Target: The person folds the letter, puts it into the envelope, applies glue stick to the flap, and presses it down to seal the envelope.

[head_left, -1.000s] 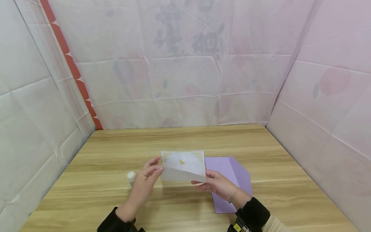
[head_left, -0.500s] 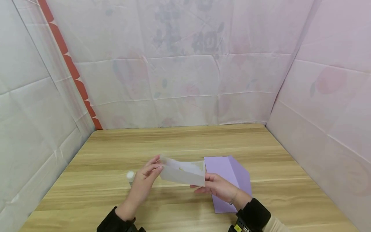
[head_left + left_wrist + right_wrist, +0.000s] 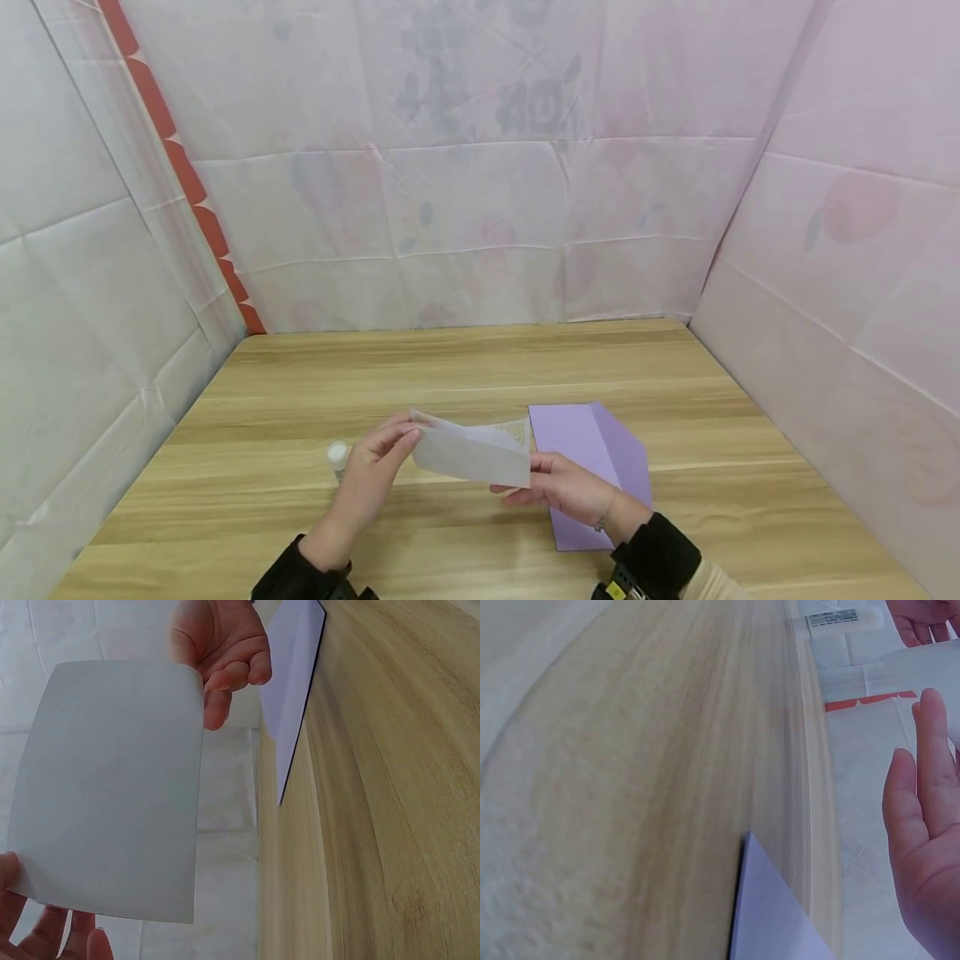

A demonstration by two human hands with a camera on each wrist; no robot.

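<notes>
Mid-fold on a card, by the look of it. Left hand (image 3: 375, 462) pinching the 9 o'clock edge of the white card (image 3: 471, 454), fingertips curled over its top corner. Right hand (image 3: 558, 485) gripping the 3 o'clock edge, thumb on the near face and fingers tucked behind. Card held up off the counter (image 3: 465, 367), clear of the wood, plain pale face toward the body and a sliver of gold-patterned border peeking over the top rim at 1 o'clock. From the left wrist view, just a blank grey-white sheet (image 3: 112, 791) with the right hand's fingers (image 3: 225, 660) curled at its far edge.

Best guess at the step: card being tipped or folded flat between both hands. Next move probably calls for an even two-handed grip and both edges level, so nothing creases crooked.

Around it: purple envelope (image 3: 592, 467) lying flat on the counter at 3 o'clock of the card, flap open, partly under the right wrist. Small glue stick (image 3: 338, 458) lying at 9 o'clock, just beside the left hand, label readable-ish in the right wrist view (image 3: 836, 622). Nothing really blocking, though that glue stick sits near enough to get knocked by the left hand on the way down.
</notes>
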